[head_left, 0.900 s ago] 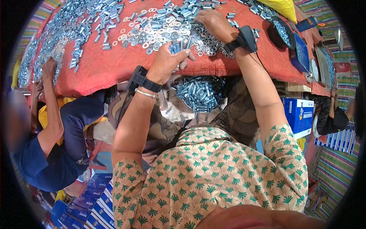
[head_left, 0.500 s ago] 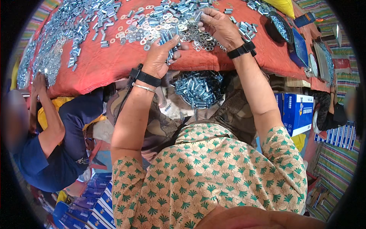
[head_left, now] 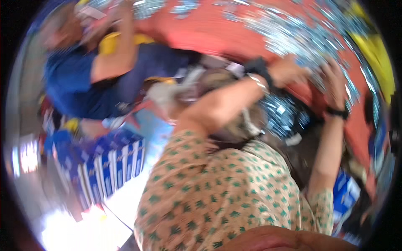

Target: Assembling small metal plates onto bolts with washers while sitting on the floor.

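Small silvery metal parts (head_left: 301,37) lie spread in a glittering, blurred heap over the red cloth (head_left: 217,35) of the table, toward the upper right of the view. More of them fill a dark bag (head_left: 280,115) hanging just below the table edge, between the two forearms. The left hand (head_left: 289,71) rests at the near edge of the heap, and the right hand (head_left: 333,77) lies on the parts just beside it; motion blur hides the fingers, so I cannot tell whether either hand grips anything. Both wrists wear dark bands. A yellow strip (head_left: 377,62) borders the cloth at far right. Blue and white boxes (head_left: 111,165) stand stacked at lower left, and another blue box (head_left: 345,194) sits at lower right. A person in a blue shirt (head_left: 83,83) leans at upper left.
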Available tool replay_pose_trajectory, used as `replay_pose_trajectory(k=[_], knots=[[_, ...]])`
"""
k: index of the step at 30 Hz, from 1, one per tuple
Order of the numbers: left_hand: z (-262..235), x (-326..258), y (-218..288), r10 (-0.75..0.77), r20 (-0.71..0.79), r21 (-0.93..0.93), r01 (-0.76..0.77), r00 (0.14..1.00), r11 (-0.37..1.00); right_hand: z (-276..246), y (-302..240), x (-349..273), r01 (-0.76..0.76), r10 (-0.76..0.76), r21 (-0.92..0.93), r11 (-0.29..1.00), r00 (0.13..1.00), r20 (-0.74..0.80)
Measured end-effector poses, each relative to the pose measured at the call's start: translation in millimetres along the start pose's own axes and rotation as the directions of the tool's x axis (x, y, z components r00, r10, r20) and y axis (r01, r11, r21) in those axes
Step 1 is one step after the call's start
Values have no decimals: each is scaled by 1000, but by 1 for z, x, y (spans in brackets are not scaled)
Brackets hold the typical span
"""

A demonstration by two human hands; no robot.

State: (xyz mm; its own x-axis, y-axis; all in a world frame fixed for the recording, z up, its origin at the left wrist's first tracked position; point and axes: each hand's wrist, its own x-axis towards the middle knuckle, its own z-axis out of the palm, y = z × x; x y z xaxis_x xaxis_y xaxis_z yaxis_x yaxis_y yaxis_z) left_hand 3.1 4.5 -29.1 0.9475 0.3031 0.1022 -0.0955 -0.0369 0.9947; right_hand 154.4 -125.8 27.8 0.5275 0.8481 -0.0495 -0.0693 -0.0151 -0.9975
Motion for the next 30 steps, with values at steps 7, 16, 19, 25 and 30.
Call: replay_pose_trajectory(k=[7,16,19,25,30], knots=[[13,-4,22,-175,-242,-243,115,954,963,-20,25,11,-18,16,38,999,999,51],[7,1,25,-175,-160,-417,94,971,904,-24,26,11,-43,36,34,998,980,195],[13,1,23,-197,-114,-468,122,974,875,-23,19,-1,-60,60,-8,998,988,141],[12,-2,13,-161,-203,-191,123,966,974,2,5,-7,25,11,-187,982,982,189],[-1,0,19,-48,-59,-510,11,997,860,1,12,1,167,-121,-192,967,966,230]])
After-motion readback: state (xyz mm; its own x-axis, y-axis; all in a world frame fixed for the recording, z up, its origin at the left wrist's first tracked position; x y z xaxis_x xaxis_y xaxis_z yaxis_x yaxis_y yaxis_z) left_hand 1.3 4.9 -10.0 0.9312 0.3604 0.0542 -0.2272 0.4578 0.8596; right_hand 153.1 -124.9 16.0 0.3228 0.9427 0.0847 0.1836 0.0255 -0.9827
